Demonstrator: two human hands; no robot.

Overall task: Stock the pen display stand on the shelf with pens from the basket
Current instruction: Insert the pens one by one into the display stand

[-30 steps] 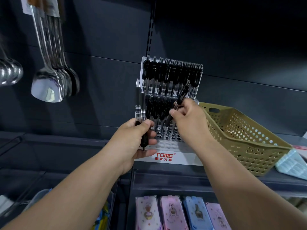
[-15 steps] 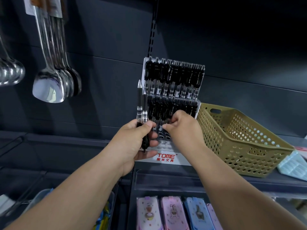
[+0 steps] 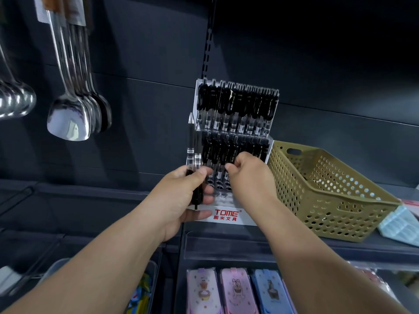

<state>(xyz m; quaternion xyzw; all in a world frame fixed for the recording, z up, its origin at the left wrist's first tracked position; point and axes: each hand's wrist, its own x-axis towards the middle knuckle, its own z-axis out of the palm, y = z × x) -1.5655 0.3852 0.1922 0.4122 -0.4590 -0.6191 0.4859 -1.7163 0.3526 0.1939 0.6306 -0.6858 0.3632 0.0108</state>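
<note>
The clear pen display stand (image 3: 226, 219) with a red TOME label stands on the dark shelf, and black pens (image 3: 235, 105) fill its top row. My left hand (image 3: 183, 196) grips two black pens (image 3: 191, 141) upright, tips up, just left of the stand. My right hand (image 3: 249, 175) is at the stand's middle row, thumb and curled fingers pinching a pen seated there; the hand hides most of that pen. The tan perforated basket (image 3: 328, 200) sits right of the stand, and its inside is mostly out of sight.
Steel spoons (image 3: 68, 118) hang from hooks at upper left. Pastel pencil cases (image 3: 233, 291) lie in a tray on the shelf below. A light blue box (image 3: 401, 225) sits right of the basket. Dark back panels rise behind the stand.
My right hand brought a pen down from in front of the top row and pushed it into the middle row. My left hand stayed put with its two pens.
</note>
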